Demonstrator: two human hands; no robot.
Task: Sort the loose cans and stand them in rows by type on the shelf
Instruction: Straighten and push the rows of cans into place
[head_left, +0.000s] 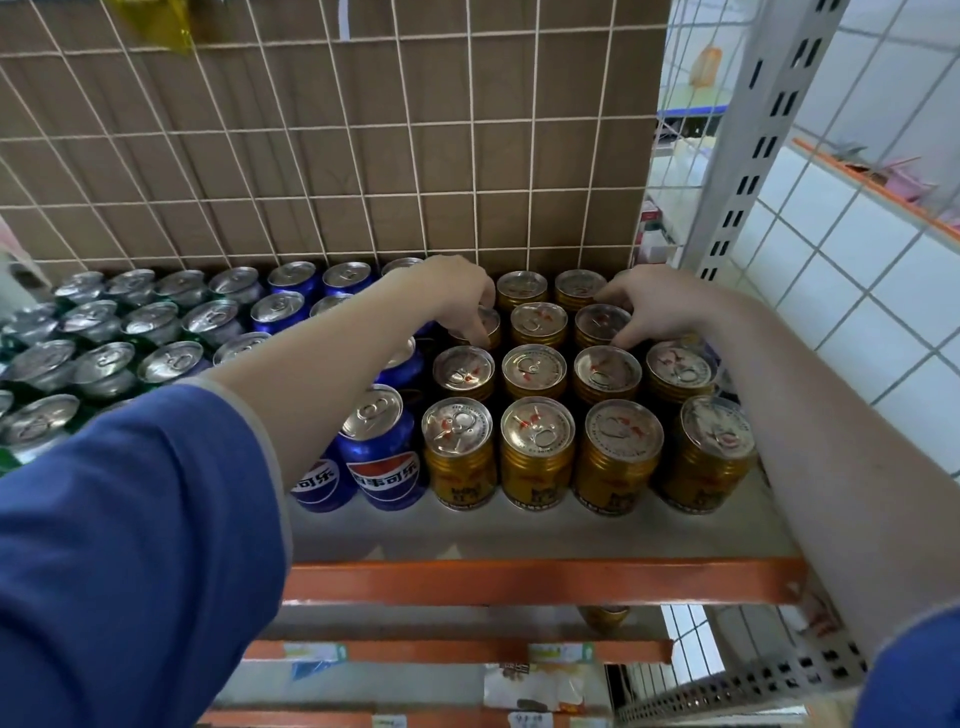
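So you've got both hands reaching in over the gold cans (537, 447), which stand upright in tidy rows on the shelf (519, 530). I'll use that gold block as the reference for everything.

Your left hand (457, 291) is at the block's back-left corner, fingers curled down, with the fingertips (480, 338) on the rim of a gold can (485, 325) in the second row from the back. It looks like a pinch on the can's top, but your hand hides most of that can, so I can't tell how firm the hold is.

Your right hand (654, 306) is over the back-right part of the block, fingers curled down as well, tips touching the top of another gold can (602, 319) in the same row. Again it reads as a light grip on the lid edge.

Just left of the gold block, touching it, are the blue cola cans (382, 457), also upright in rows running to the back. Further left of those sit the green cans (104, 364), silver tops showing.

Behind the gold block there's a wire grid (363, 156) with cardboard (260, 104) behind it. Right of the block is a grey perforated upright (753, 140) and a white tiled wall (857, 291). In front of the block runs the shelf's orange front rail (519, 579).
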